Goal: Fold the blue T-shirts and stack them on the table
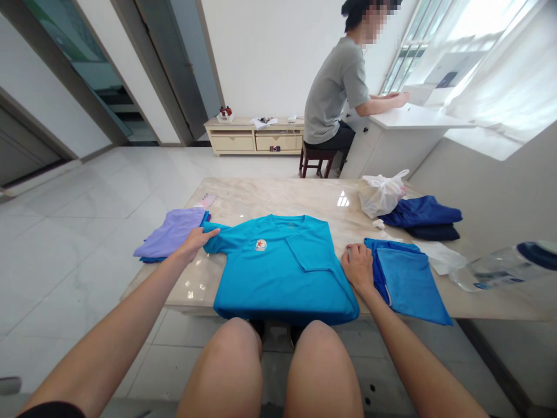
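Observation:
A turquoise T-shirt with a small round badge lies spread on the table, its front edge hanging over the near side. Its sleeve on the right is folded inward across the chest. The other sleeve sticks out to the left, and my left hand is closed on its end, thumb on top. Beside the shirt's right edge, my right hand rests palm down on the table with fingers apart, between the shirt and a pile of folded blue cloth.
Folded lavender clothing sits at the table's left edge. At the right are a white plastic bag, dark blue clothes and a clear bottle lying on its side. Beyond the marble-look table, a person sits at a white desk.

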